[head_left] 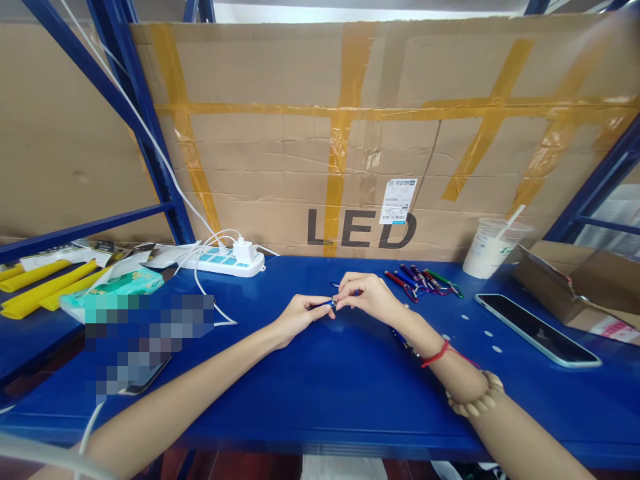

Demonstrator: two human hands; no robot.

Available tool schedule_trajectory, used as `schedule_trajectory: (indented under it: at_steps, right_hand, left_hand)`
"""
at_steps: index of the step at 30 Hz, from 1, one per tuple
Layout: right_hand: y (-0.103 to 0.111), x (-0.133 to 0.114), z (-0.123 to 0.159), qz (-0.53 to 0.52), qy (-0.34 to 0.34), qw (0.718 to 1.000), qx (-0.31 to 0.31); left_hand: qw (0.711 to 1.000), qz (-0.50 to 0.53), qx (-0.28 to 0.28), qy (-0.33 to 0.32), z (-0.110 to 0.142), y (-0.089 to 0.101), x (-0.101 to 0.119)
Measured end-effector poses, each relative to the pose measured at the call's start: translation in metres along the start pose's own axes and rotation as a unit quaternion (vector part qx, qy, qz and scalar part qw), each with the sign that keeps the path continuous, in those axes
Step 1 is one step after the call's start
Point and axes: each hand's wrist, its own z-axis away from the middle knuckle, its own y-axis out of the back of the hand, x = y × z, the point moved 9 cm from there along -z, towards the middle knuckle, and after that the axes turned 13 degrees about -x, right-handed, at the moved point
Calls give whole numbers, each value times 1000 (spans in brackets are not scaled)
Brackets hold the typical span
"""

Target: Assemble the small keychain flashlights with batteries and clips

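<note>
Your left hand [296, 317] pinches a slim blue piece [321, 305], whose tip meets your right hand [371, 295]; what that one grips is too small to tell. Keep the left pinch steady, the piece straight between both.

The bench [310, 387] is coated smooth and glossy. Behind it, matt, creased cardboard [260, 167] is crossed by shiny tape [337, 180]. At the bench's back left, the power strip [221, 264] is moulded in smooth plastic; over its middle, a slim piece [321, 305] is finished like glossy metal.
</note>
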Motion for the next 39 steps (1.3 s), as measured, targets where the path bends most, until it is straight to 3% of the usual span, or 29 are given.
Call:
schedule_trajectory:
  at_steps: [8,17,24,31,39]
  right_hand:
    - [2,-13,3,64,29,997,-6]
    - [7,-16,5,107,-2,994,5]
    - [9,-21,5,113,16,993,26]
    - [9,-11,4,107,-35,994,13]
    - [10,-8,3,76,-27,996,28]
  left_hand:
    - [999,-21,-27,-27,3,-5,8]
    - [1000,-24,-12,-7,2,-4,2]
    - [999,-33,-9,-5,1,-3,3]
    - [1000,2,0,5,1,-3,3]
    - [997,76,-6,8,-1,-9,3]
